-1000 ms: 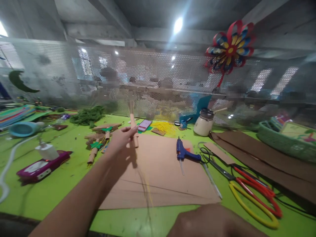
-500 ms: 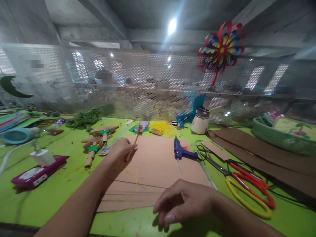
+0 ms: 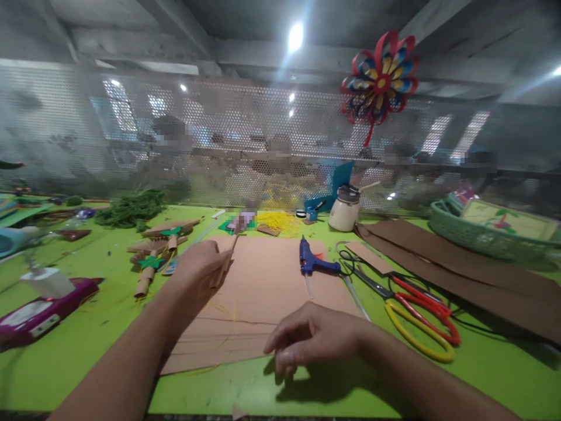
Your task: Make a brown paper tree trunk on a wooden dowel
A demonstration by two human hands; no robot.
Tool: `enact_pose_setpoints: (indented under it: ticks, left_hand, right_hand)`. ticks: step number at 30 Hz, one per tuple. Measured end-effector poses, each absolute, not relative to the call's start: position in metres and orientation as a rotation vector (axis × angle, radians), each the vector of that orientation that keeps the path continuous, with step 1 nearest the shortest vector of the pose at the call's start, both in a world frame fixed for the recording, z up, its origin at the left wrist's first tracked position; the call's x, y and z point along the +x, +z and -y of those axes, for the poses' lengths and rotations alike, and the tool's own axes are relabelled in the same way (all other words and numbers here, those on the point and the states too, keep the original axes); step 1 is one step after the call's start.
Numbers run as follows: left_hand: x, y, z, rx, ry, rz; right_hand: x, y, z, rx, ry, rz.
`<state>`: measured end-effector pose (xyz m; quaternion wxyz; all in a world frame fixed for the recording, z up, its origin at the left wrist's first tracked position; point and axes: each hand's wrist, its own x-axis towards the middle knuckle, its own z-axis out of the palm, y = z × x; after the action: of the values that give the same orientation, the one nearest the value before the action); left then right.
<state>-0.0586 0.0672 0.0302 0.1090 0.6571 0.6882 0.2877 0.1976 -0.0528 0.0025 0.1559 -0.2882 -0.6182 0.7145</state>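
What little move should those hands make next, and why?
Perhaps bring the bare right hand across to steady the slim brown card-like tube: only the left hand holds it, at the left side of the flat tan cardboard sheet, while the right, fingers loosely curled, is free near the sheet's front edge.

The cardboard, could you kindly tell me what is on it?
The glue gun lies on the cardboard near its right edge; yellow strands trail across its left part. The left hand holds a brown roll over it. Anything behind that hand is covered.
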Motion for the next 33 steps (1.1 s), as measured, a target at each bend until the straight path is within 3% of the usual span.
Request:
enact_pose_setpoints:
  ticks: [7,19,21,26,33]
  left_hand:
    - [-0.048,0.056,-0.063,2.087,0.809,-2.328]
    - [-0.022,0.025,-0.057,2.547,0.954,-1.805]
    - [-0.018,0.022,-0.055,2.585,0.92,-1.684]
    - [-0.004,0.015,-0.046,2.701,0.71,-1.321]
    - [0.008,0.009,-0.029,2.739,0.59,-1.12]
  right_hand:
    - [0.198,0.002,0.047,-0.863,1.852,1.738]
    - [0.188,0.005,0.047,-1.079,1.621,1.674]
    - [0.19,0.011,0.046,-1.126,1.439,1.686]
    - [0.205,0.048,0.007,-1.502,0.605,2.067]
    - [0.187,0.085,-0.117,-1.83,0.161,2.335]
